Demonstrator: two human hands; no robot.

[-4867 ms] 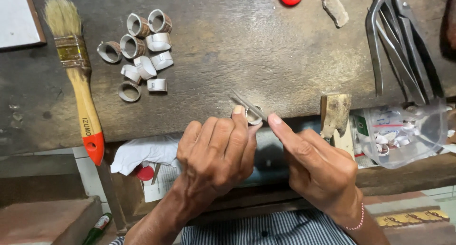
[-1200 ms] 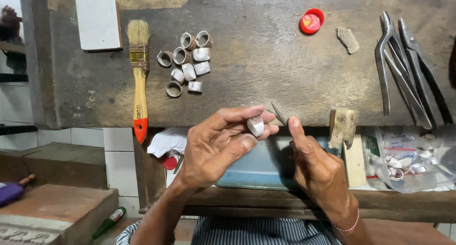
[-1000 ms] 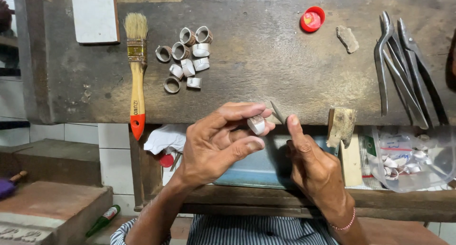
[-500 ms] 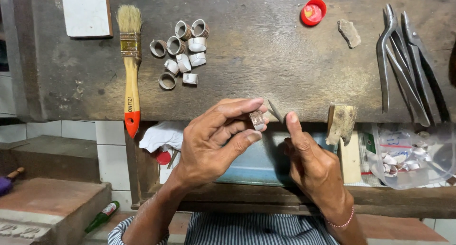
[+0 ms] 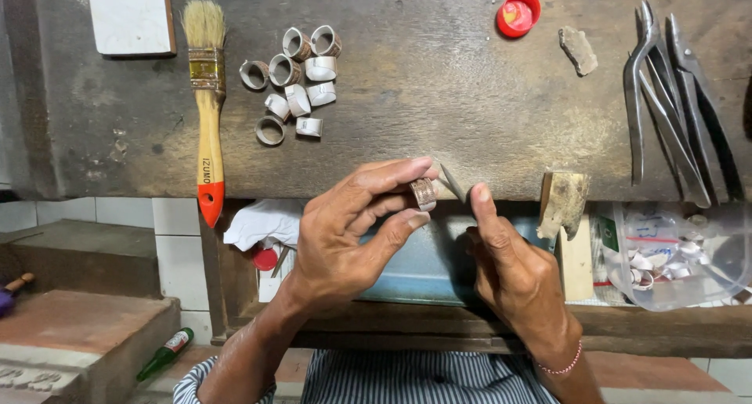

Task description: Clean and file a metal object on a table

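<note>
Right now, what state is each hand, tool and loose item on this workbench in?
Left hand: pinching a metal ring at the bench edge.
Right hand: holding a thin file against the ring.
Loose rings: clustered on the bench, untouched.
Paintbrush: lying flat, bristles away from the person.
Red cap: lying open side up.
Pliers: lying idle at the right.
Plastic bag: holding metal scraps.

One head-worn camera looks steeply down, close over the workbench (image 5: 439,122). The bench's near edge and both forearms fill the lower frame.
</note>
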